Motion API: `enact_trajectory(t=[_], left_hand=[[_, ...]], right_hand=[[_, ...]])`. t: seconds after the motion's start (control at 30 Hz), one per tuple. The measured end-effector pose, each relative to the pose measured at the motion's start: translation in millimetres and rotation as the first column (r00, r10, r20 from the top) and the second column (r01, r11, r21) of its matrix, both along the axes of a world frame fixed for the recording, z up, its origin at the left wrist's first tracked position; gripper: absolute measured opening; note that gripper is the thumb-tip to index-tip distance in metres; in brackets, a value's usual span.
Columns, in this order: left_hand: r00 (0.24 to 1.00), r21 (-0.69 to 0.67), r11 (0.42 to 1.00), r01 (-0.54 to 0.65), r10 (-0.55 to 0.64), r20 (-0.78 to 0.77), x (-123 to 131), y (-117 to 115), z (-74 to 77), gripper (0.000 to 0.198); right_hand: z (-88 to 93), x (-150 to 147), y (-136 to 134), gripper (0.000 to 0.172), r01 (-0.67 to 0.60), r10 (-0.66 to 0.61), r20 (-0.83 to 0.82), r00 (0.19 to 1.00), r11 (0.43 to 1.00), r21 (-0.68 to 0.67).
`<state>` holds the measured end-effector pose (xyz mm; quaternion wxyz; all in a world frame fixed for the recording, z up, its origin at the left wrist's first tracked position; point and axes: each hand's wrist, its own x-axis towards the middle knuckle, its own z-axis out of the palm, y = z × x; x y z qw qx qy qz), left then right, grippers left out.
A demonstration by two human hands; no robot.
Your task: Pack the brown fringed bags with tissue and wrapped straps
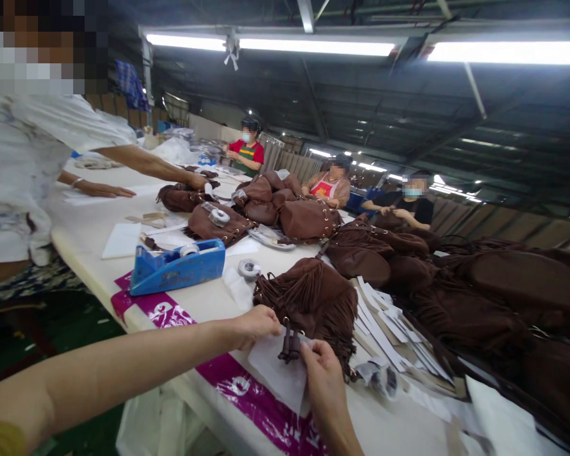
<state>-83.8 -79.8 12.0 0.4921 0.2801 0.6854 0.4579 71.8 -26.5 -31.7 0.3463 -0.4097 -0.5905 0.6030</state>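
Observation:
A brown fringed drawstring bag (pixel 308 297) lies on the table in front of me. Its dark drawstring toggle (pixel 289 345) hangs towards me, over a thin white paper sheet (pixel 280 373). My left hand (pixel 259 326) is closed in a pinch at the sheet's upper left, beside the bag's gold eyelets. On the other side, my right hand (pixel 323 367) pinches the sheet near the toggle between thumb and fingers. The sheet stretches between both hands; exact fingertip contact is partly hidden.
A blue tape dispenser (pixel 178 266) and a wrapped roll (pixel 249 269) sit left of the bag. White and grey strips (pixel 384 323) lie to the right, beside heaped brown bags (pixel 494 304). A co-worker's hand (pixel 194 180) reaches across at left. More people work opposite.

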Motion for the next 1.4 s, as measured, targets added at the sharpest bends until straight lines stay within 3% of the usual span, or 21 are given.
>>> enact_trajectory(t=[0.07, 0.27, 0.43, 0.57, 0.7, 0.77, 0.83, 0.93, 1.07, 1.13, 1.27, 1.4], left_hand=[[1.0, -0.027, 1.0, 0.012, -0.012, 0.004, 1.7, -0.5, 3.3, 0.016], [0.972, 0.057, 0.998, -0.033, 0.045, -0.231, 10.5, -3.1, -3.2, 0.04], [0.973, 0.07, 0.997, -0.041, 0.056, -0.224, 15.2, -3.5, -9.4, 0.046], [0.992, 0.104, 0.994, -0.033, 0.045, -0.115, 12.8, -9.5, -9.2, 0.05], [0.979, 0.098, 0.989, -0.115, 0.096, 0.181, 7.3, -17.1, -12.3, 0.049], [0.946, 0.092, 0.993, -0.08, 0.046, 0.32, 5.9, -18.6, -14.6, 0.043], [0.932, 0.119, 0.993, -0.003, -0.04, 0.361, 6.7, -18.2, -16.1, 0.038], [0.961, 0.172, 0.985, 0.031, -0.077, 0.266, 10.2, -15.5, -15.7, 0.035], [0.991, 0.217, 0.972, 0.093, -0.068, -0.117, 11.4, -10.3, -13.3, 0.037], [0.976, 0.177, 0.978, 0.114, -0.077, -0.202, 9.9, -8.0, -13.3, 0.039], [0.996, 0.051, 0.997, 0.053, -0.056, 0.065, 9.1, -9.8, -15.3, 0.04], [0.982, 0.072, 0.997, 0.024, -0.037, 0.185, 10.8, -19.0, -13.6, 0.034]], right_hand=[[0.8, 1.5, 1.4, 0.038, 0.0, 0.0, 0.02, 1.0, 1.0, 0.018], [3.8, -0.4, 0.1, 0.037, -0.003, 0.002, 0.024, 1.0, 1.0, 0.012], [0.3, 0.3, -3.5, 0.041, -0.199, 0.185, -0.104, 0.977, 0.969, -0.149], [-3.6, 4.8, 0.6, 0.041, -0.186, 0.172, -0.11, 0.979, 0.973, -0.137], [-4.3, 5.5, 3.5, 0.042, -0.177, 0.147, -0.16, 0.976, 0.965, -0.193], [-3.9, 4.2, 2.7, 0.042, -0.172, 0.139, -0.166, 0.976, 0.964, -0.202], [-3.6, 2.4, 0.8, 0.04, -0.142, 0.125, -0.128, 0.984, 0.98, -0.14], [-3.5, 0.2, -2.4, 0.036, -0.095, 0.093, -0.059, 0.994, 0.995, -0.021], [-5.9, 0.7, -4.1, 0.031, -0.115, 0.114, 0.027, 0.993, 0.991, 0.062], [-9.0, 2.1, -3.9, 0.032, -0.15, 0.149, 0.04, 0.988, 0.988, 0.038], [-12.7, 4.8, -7.1, 0.034, -0.141, 0.139, -0.038, 0.99, 0.989, -0.037], [-2.4, 4.8, -19.7, 0.038, -0.187, 0.161, -0.16, 0.974, 0.969, -0.162]])
